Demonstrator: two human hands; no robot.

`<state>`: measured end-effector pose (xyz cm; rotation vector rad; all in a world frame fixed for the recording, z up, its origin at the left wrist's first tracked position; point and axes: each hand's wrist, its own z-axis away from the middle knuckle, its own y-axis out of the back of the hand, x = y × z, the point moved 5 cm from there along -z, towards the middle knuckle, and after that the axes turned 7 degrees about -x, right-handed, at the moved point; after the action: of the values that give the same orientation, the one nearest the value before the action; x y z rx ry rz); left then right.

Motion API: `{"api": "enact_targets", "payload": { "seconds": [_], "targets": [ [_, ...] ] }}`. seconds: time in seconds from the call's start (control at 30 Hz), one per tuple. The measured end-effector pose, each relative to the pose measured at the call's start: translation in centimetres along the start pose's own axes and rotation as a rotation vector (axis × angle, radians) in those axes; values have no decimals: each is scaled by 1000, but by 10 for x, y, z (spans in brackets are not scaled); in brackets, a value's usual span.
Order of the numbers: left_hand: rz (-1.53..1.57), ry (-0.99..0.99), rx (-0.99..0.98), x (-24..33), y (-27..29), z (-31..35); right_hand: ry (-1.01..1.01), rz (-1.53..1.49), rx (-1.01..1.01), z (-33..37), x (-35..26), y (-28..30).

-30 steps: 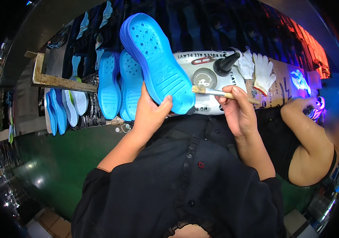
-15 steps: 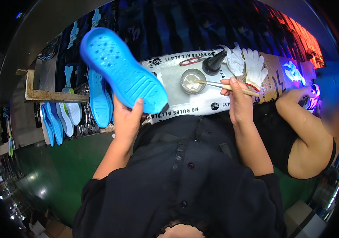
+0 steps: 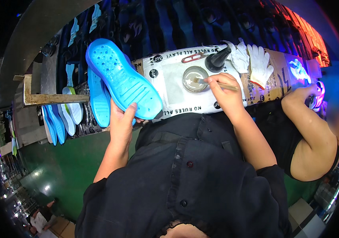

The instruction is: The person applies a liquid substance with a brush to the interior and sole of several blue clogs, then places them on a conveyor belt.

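My left hand [image 3: 122, 116] grips a blue shoe sole [image 3: 124, 79] by its near end, thumb on the upper face. The sole is tilted, its inner side with small holes and ridges facing up. In my right hand [image 3: 226, 90] is a brush [image 3: 229, 86] with a pale wooden handle, fingers closed round it. Its bristles reach into a round glass jar [image 3: 194, 79] holding some whitish liquid. Behind the jar stands a black cone-shaped bottle [image 3: 218, 59]. Another blue sole [image 3: 99, 104] lies to the left, partly hidden beneath the held one.
White gloves [image 3: 260, 65] and a red-handled tool [image 3: 193, 58] lie on the wrapped board. At left, a metal bracket [image 3: 56, 98] juts out above more soles [image 3: 58, 125]. A co-worker's arm [image 3: 310, 123] is close on the right. Dark hanging strips [image 3: 169, 27] line the back.
My right hand has moved left and up, its brush now deeper in the jar. The held sole has shifted slightly lower and turned a little.
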<state>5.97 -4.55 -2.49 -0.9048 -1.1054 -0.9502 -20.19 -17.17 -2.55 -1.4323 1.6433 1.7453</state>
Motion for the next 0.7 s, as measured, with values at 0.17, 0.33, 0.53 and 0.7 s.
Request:
{"api": "enact_targets", "payload": {
  "seconds": [0.17, 0.33, 0.53, 0.7],
  "targets": [
    [106, 1, -7, 3, -7, 0, -148, -224, 28, 8, 0, 9],
    [81, 13, -70, 2, -14, 2, -187, -238, 50, 14, 3, 6],
    [-105, -245, -32, 21, -25, 5, -267, -538, 231, 26, -4, 23],
    [-193, -376, -23, 35, -32, 8, -97, -701, 83, 38, -55, 25]
  ]
}}
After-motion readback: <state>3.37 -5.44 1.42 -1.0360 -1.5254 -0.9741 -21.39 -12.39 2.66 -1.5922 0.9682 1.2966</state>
